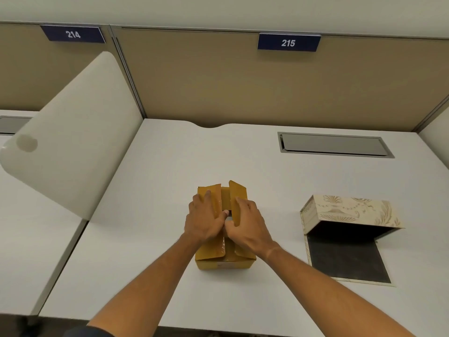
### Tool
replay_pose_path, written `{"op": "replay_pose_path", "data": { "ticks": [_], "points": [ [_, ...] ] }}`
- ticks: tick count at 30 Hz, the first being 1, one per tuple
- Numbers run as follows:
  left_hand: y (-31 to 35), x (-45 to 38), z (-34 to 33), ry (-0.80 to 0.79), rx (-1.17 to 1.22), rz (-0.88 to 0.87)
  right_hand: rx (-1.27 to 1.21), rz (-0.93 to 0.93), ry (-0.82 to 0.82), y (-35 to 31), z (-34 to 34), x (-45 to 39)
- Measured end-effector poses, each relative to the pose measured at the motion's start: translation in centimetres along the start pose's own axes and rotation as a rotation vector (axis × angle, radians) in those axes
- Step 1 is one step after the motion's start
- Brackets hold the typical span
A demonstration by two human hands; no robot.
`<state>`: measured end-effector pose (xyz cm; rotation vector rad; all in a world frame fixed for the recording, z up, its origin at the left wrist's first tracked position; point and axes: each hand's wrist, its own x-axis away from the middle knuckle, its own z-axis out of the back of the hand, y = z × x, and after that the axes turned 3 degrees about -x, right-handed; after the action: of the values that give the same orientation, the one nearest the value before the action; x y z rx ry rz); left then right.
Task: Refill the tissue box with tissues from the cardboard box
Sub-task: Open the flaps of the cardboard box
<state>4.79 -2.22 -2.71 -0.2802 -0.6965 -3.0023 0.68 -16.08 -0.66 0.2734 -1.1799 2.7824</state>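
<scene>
white desk (pixel 170 171) fills most of the view, backed by a tan partition wall (pixel 218 76). a rounded white divider panel (pixel 73 132) stands at the desk's left edge. grey cable hatch (pixel 334 144) set flush in the desk top, far right. blue number plates on the partition: 214 (pixel 73 34) and 215 (pixel 288 42).

tissue box (pixel 349 212), cream with pale ornament print, sits on the desk right of centre, well apart from the cardboard box. it lies open, dark inside, its flap (pixel 347 259) flat on the desk toward the viewer. no tissues visible in it.

cardboard box (pixel 226 262), yellow-brown, at desk centre, near the front. top flaps partly raised, a gap between them; contents not visible.

left hand (pixel 204 221) spread flat on the left flap, fingers apart, pressing rather than gripping. right hand (pixel 247 223) on the right flap, fingers curled over its inner edge, thumb near the left hand's thumb. both forearms bare.
</scene>
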Motion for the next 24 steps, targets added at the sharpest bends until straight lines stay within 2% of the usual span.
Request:
{"op": "replay_pose_path", "data": {
  "ticks": [4,8,11,14,20,24],
  "points": [
    [0.5,0.1,0.2,-0.014,0.022,0.0,-0.051,-0.003,0.032,0.1,0.6,0.3],
    [-0.8,0.7,1.8,0.053,0.22,-0.099,-0.168,0.05,0.173,0.7,2.4,0.5],
    [-2.5,1.3,3.4,0.135,0.352,-0.124,-0.181,-0.015,0.244,2.4,4.1,0.0],
    [-4.8,1.1,4.2,0.169,0.316,-0.071,-0.161,-0.104,0.228,4.1,5.1,-0.4],
    [-8.7,1.4,3.5,0.003,0.182,0.143,-0.145,-0.28,0.105,6.6,4.9,-1.1],
    [-8.7,2.1,2.0,-0.094,0.191,0.184,-0.097,-0.339,0.031,7.1,3.9,-1.5]
  ]
}}
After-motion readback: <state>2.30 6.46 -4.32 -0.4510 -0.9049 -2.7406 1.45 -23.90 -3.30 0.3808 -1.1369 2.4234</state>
